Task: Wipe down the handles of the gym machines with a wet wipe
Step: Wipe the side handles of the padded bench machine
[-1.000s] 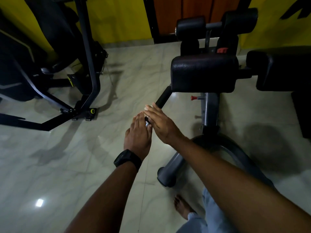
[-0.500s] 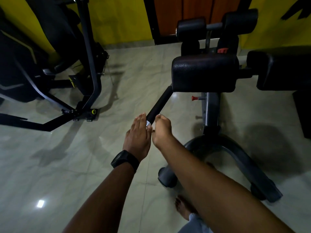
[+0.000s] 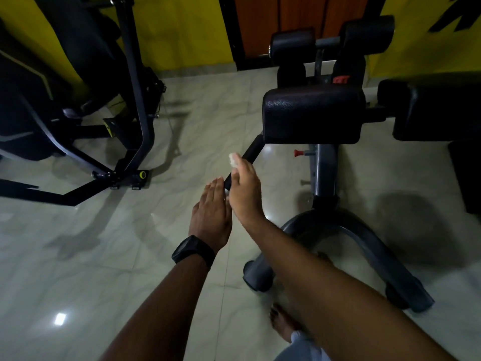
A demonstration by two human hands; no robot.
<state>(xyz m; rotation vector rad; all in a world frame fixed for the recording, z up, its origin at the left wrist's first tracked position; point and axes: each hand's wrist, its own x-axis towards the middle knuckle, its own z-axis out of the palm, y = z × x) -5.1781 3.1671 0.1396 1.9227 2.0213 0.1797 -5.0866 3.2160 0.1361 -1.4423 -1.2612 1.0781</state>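
Now your right hand [image 3: 246,194] grips the wipe [image 3: 233,159] on the handle [image 3: 250,152], which runs from your fingers [image 3: 240,169] toward one o'clock; your left hand [image 3: 210,212], fingers straight and empty, flanks its near end.

A pale marbled tile floor [image 3: 78,256] fills the frame, with a bright square glare [image 3: 60,319] at lower left. A yellow wall [image 3: 182,29] runs along the top, broken by a brown wooden door [image 3: 260,24]. A bare foot [image 3: 282,324] shows at the bottom.
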